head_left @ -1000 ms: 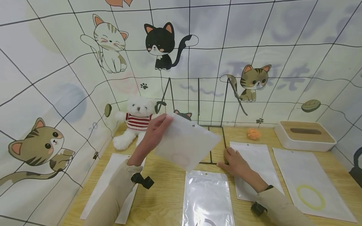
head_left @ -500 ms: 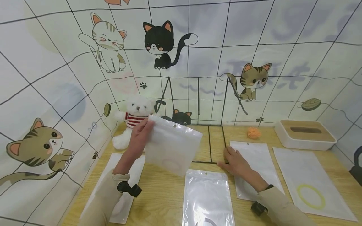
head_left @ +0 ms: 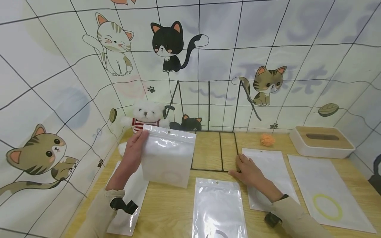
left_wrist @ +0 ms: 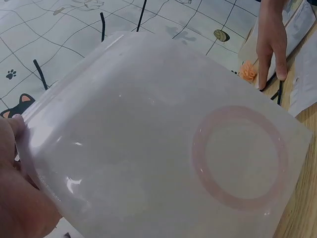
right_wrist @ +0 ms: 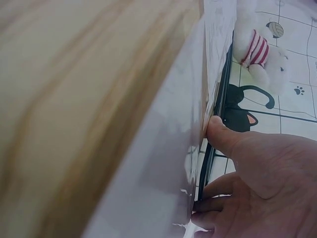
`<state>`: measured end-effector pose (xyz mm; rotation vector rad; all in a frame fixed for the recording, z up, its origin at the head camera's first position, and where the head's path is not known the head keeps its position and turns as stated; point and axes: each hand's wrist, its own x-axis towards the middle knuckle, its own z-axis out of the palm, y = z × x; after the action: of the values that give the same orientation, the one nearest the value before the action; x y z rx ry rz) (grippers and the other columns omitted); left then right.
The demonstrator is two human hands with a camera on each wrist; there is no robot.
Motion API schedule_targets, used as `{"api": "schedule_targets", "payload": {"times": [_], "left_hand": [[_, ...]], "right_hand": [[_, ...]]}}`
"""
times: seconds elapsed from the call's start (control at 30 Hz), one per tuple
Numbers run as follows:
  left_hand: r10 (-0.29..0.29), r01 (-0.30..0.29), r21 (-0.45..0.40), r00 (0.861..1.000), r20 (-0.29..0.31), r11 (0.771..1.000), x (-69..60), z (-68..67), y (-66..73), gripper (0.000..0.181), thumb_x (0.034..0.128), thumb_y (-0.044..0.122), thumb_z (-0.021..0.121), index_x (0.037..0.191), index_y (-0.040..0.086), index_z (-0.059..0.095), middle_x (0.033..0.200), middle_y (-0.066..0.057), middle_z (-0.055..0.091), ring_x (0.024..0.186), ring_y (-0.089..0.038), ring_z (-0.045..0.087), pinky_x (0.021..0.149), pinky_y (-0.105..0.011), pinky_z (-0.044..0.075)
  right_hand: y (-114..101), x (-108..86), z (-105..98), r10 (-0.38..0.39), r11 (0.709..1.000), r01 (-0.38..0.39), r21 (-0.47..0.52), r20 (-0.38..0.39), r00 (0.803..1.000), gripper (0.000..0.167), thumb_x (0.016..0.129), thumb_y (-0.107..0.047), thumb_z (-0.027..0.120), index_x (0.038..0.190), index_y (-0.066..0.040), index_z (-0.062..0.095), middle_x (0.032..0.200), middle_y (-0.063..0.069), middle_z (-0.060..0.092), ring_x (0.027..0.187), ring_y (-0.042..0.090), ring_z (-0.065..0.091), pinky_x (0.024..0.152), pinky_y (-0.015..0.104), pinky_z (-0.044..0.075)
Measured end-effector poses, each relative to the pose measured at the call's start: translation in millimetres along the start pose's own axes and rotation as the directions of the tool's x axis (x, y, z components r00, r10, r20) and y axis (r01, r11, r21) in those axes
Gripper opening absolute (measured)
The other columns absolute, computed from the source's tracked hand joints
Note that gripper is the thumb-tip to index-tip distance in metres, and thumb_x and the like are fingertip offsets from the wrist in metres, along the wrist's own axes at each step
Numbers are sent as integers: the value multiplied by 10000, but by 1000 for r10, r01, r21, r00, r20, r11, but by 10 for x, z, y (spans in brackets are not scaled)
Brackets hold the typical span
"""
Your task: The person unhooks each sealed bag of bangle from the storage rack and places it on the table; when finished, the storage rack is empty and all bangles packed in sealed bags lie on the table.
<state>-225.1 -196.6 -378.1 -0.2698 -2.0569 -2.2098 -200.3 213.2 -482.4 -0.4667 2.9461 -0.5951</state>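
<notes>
My left hand [head_left: 135, 148] pinches a small whitish zip bag [head_left: 168, 158] by its upper left side, raised above the table. In the left wrist view a pale pink ring [left_wrist: 240, 158] shows through the bag. A black wire rack [head_left: 222, 152] stands behind it, its thin base on the table and bars rising at the back. My right hand [head_left: 251, 172] rests at the front right corner of that base, thumb and fingertips touching the wire. Beside this hand lies a white zip bag [head_left: 268, 165], partly under the forearm.
Another zip bag [head_left: 218, 198] lies front centre, one with a yellow ring [head_left: 327, 206] at right, and a long one [head_left: 128, 205] at left. A white teddy bear [head_left: 147, 112], an orange pom-pom [head_left: 267, 139] and a tissue box [head_left: 321, 142] stand at the back.
My left hand has moved left and slightly down with the small bag, whose front has turned more upright and towards the head camera. The right hand has stayed at the rack's corner.
</notes>
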Motion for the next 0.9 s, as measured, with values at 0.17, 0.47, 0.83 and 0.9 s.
{"api": "schedule_targets", "payload": {"times": [0.17, 0.47, 0.83, 0.9], "left_hand": [[-85, 84, -19, 996, -33, 996, 59, -19, -84, 203, 1040, 365, 529, 915, 284, 668, 955, 111, 575, 940, -45, 511, 870, -185, 435], [-148, 150, 52, 988, -44, 987, 168, -44, -270, 364, 1040, 450, 487, 1203, 145, 601, 1085, 103, 582, 1051, -68, 519, 959, -189, 415], [-149, 148, 145, 989, -1, 978, 253, -138, -430, 534, 1038, 517, 429, 1368, 108, 521, 1188, 66, 549, 1072, -83, 533, 918, -184, 466], [-137, 134, 156, 991, 3, 979, 282, -159, -467, 531, 1037, 517, 432, 1347, 97, 533, 1186, 60, 545, 1066, -88, 530, 918, -191, 465]], "right_hand": [[8, 4, -6, 0, 1000, 0, 2, -3, 1000, 796, 989, -360, 611, 1462, 199, 298, 1525, 395, 281, 1424, 533, 282, 1165, 665, 221], [8, -2, -3, -9, 1000, 9, -3, -22, 1000, 773, 980, -345, 630, 1450, 191, 329, 1495, 372, 335, 1403, 521, 330, 1148, 674, 246], [7, -7, -6, 6, 1000, -6, 6, -3, 1000, 798, 988, -364, 612, 1470, 188, 295, 1532, 392, 274, 1430, 531, 276, 1164, 667, 220], [7, -7, -4, 4, 1000, -4, 7, -8, 1000, 791, 987, -356, 615, 1466, 191, 302, 1527, 393, 283, 1426, 533, 283, 1162, 670, 222]]}}
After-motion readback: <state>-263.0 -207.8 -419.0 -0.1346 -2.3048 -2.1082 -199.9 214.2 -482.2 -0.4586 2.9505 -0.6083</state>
